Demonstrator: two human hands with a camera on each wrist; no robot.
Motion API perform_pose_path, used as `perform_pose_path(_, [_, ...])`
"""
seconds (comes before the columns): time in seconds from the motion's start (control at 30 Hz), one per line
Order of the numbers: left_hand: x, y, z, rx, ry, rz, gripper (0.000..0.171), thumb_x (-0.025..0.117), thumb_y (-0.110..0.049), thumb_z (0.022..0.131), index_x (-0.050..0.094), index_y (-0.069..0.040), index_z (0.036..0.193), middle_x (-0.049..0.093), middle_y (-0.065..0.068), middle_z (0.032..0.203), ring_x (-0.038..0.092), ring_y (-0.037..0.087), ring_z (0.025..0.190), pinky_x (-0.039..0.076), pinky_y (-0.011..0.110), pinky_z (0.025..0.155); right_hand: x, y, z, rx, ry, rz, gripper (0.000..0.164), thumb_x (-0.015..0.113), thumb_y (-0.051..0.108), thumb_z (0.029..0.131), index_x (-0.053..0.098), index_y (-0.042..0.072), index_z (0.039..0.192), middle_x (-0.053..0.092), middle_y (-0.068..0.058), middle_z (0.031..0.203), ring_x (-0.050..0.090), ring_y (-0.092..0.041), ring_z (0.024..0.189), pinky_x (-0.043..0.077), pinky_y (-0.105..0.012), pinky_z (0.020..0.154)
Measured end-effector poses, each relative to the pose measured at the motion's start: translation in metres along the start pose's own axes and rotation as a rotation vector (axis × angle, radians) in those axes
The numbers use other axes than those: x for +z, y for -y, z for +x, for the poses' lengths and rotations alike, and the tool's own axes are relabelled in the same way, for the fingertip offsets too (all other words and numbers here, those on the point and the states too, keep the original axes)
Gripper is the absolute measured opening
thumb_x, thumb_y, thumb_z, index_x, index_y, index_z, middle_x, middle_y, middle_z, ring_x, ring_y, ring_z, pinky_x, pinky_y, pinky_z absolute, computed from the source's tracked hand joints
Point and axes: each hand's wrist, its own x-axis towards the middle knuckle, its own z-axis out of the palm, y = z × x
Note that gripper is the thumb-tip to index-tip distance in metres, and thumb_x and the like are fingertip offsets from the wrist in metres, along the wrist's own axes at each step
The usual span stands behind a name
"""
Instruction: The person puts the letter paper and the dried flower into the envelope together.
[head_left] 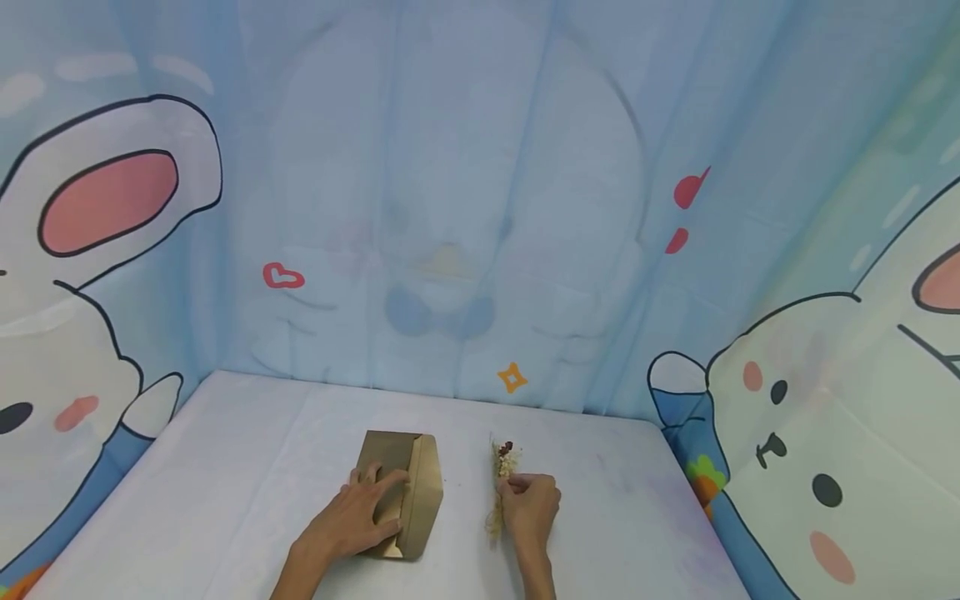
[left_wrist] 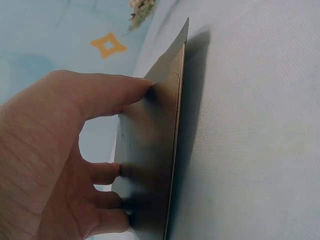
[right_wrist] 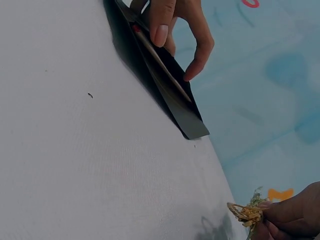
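A gold-brown envelope lies on the table, its flap folded out to the right. Over its left part my left hand spreads its fingers, with the thumb and fingertips resting on the paper. In the right wrist view the envelope's mouth gapes a little, and a pale edge shows inside; what it belongs to is unclear. To the right, my right hand pinches a small bunch of dried flowers between thumb and fingers. The bunch has dark red and cream heads, with its stems pointing toward me.
A white cloth covers the table. Behind it and along both sides hangs a light blue curtain printed with cartoon rabbits. A tiny dark speck lies on the cloth in the right wrist view.
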Motion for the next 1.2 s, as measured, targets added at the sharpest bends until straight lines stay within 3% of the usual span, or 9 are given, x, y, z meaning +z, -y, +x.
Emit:
perform_pose_path(0.3, [0.0, 0.0, 0.0, 0.001, 0.003, -0.008, 0.061, 0.08, -0.038, 0.097, 0.057, -0.019, 0.15, 0.048, 0.038, 0.157, 0.049, 0.067, 0.138, 0.045, 0.084, 0.103, 0.005, 0.009, -0.006, -0.026, 0.003, 0.0, 0.009, 0.09, -0.005, 0.081, 0.083, -0.007, 0.086, 0.077, -0.017, 0.072, 0.07, -0.02, 0.06, 0.056, -0.032, 0.056])
perform_pose_path(0.63, [-0.002, 0.001, 0.001, -0.002, 0.007, -0.002, 0.062, 0.081, -0.041, 0.098, 0.057, -0.018, 0.15, 0.048, 0.039, 0.157, 0.05, 0.065, 0.138, 0.047, 0.081, 0.102, 0.012, 0.013, -0.006, 0.001, 0.046, -0.003, 0.01, 0.091, -0.002, 0.081, 0.082, -0.007, 0.085, 0.077, -0.014, 0.07, 0.067, -0.017, 0.058, 0.053, -0.025, 0.05])
perform_pose_path(1.2, [-0.002, 0.004, 0.004, -0.035, 0.047, -0.013, 0.064, 0.08, -0.04, 0.099, 0.054, -0.019, 0.154, 0.041, 0.043, 0.161, 0.039, 0.076, 0.144, 0.042, 0.085, 0.106, 0.034, 0.025, -0.026, -0.071, 0.114, 0.045, 0.011, 0.093, -0.004, 0.077, 0.081, -0.004, 0.079, 0.074, -0.01, 0.064, 0.065, -0.014, 0.052, 0.053, -0.024, 0.047])
